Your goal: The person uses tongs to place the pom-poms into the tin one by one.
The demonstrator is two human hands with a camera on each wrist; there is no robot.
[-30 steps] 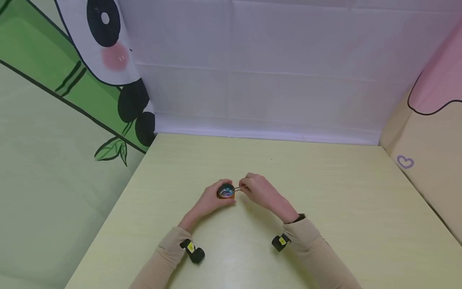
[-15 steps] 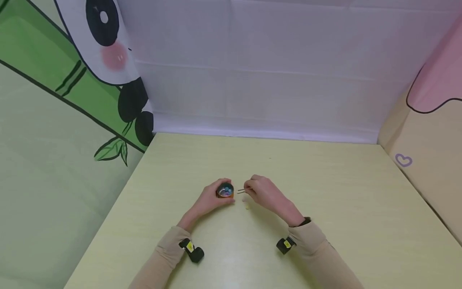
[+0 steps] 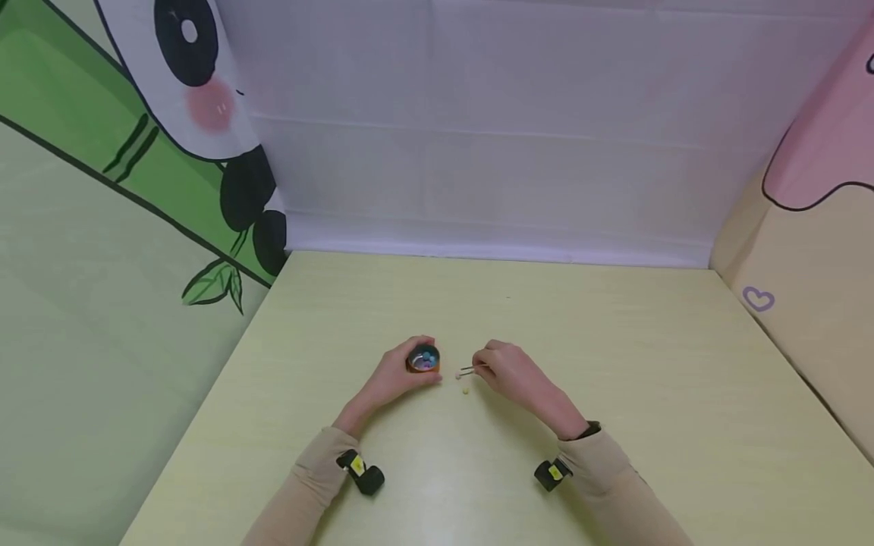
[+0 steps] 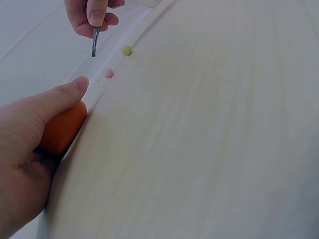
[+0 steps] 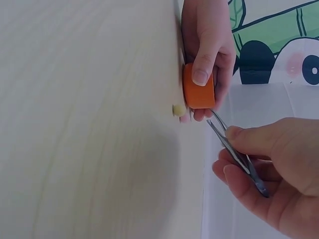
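Note:
My left hand (image 3: 396, 375) grips a small orange cup (image 5: 198, 92) standing on the table, its thumb along one side. Dark inside, the cup contains several small blue and purple balls (image 3: 426, 359), seen from above in the head view. To its right, my right hand (image 3: 517, 377) pinches steel tweezers (image 5: 233, 153) between thumb and fingers. The tweezers' two tips are spread, with nothing between them, and point left toward the cup. A pink ball (image 4: 108, 73) lies on the table beside the tips. Slightly nearer me is a yellow ball (image 4: 126, 50).
The pale wooden table (image 3: 437, 470) extends around both hands. A white cloth backdrop (image 3: 492, 152) rises along its far edge, with a panda-and-bamboo print at the left and a pink print at the right. Each sleeve carries a small black wrist camera (image 3: 551, 475).
My right hand has drawn the tweezers away from the cup's rim, to the right and slightly toward me. The pink and yellow balls have come into view on the table. My left hand stays nearly still.

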